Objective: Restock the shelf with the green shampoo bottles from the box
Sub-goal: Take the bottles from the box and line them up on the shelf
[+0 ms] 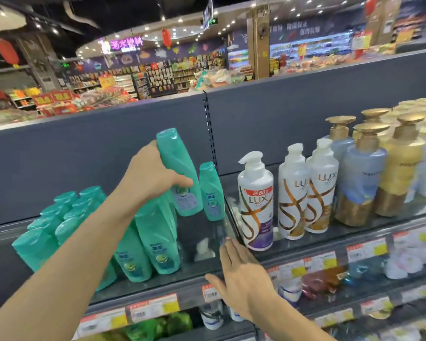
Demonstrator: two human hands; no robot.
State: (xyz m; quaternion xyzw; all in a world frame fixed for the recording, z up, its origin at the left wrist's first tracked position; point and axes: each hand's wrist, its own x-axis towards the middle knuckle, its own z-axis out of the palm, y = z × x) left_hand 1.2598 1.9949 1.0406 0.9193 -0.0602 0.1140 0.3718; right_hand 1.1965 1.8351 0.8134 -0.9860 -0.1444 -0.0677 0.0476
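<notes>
1. The white pump bottles (255, 200) to my right read "LUX".
2. The nearest one's red band (258, 192) read "80g".
3. The price tags (153, 308) on the shelf edge were too blurred for me to read.

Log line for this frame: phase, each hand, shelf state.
phase: placing | left hand: holding green shampoo bottle above shelf gap | right hand: open, empty, at shelf edge | box: not visible

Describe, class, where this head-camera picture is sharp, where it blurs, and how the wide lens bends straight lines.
Head view: the white LUX pump bottle and the green plastic shampoo bottle in the left hand read fairly sharp; the gold-capped bottles at the right edge and the right hand smear; the grey shelf back panel slopes and bows; ceiling spotlights glare.
</notes>
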